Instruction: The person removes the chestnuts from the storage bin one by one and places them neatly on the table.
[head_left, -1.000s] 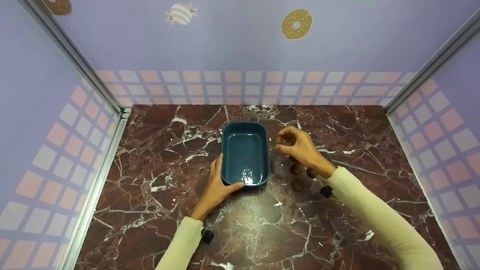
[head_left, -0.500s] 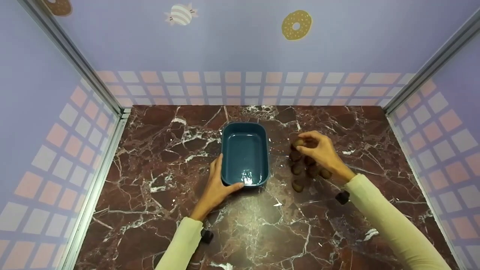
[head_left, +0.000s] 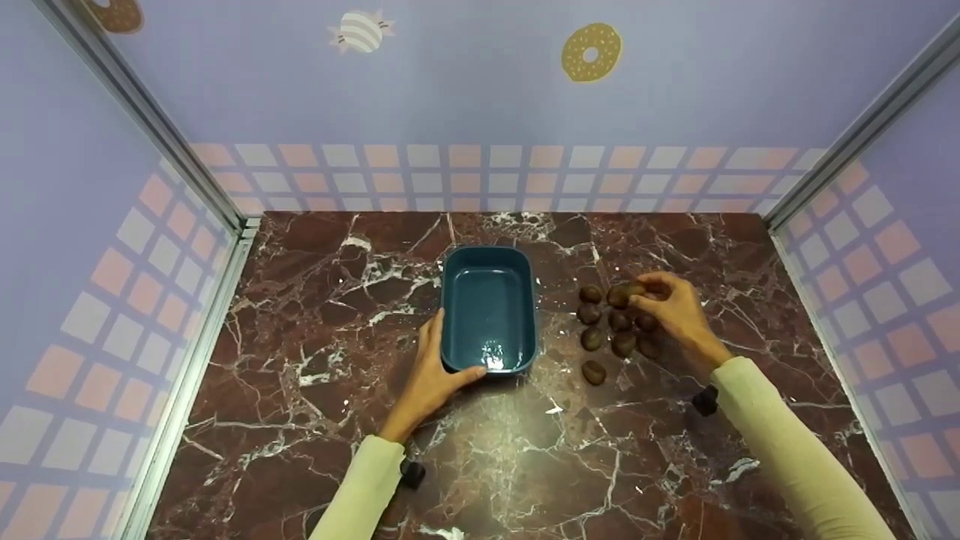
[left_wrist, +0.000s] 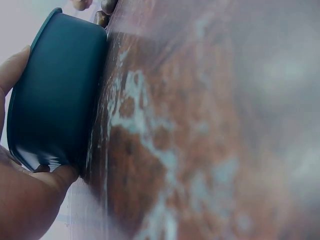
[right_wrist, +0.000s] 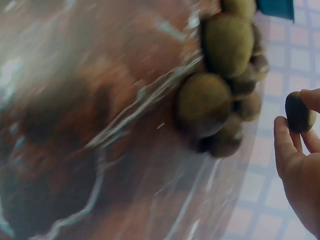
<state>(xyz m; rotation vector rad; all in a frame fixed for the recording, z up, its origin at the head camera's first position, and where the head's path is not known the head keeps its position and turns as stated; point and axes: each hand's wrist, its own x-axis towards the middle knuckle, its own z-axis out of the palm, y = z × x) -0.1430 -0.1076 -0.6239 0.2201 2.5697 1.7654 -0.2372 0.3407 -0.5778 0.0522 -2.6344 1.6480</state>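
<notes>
A deep teal rectangular baking dish (head_left: pixel 489 319) stands on the table, its inside bare. My left hand (head_left: pixel 433 379) grips its near left corner, fingers along the left wall and thumb at the near rim. In the left wrist view the fingers and thumb hold the dish wall (left_wrist: pixel 60 90). My right hand (head_left: pixel 675 311) pinches a brown chestnut-like nut (right_wrist: pixel 299 112) between thumb and fingertips, just above the table. Several more such nuts (head_left: pixel 591 339) lie in loose rows to the right of the dish, beside and below the right hand.
The dark red marbled table (head_left: pixel 337 420) has white veins and a glossy reflection near its middle. A lilac back wall (head_left: pixel 480 90) with a checked border and side walls in metal frames enclose the table.
My right hand has moved to the right, away from the dish, with the nut between its fingers, uncovering more of the nuts on the table. The left hand and the dish have stayed put.
</notes>
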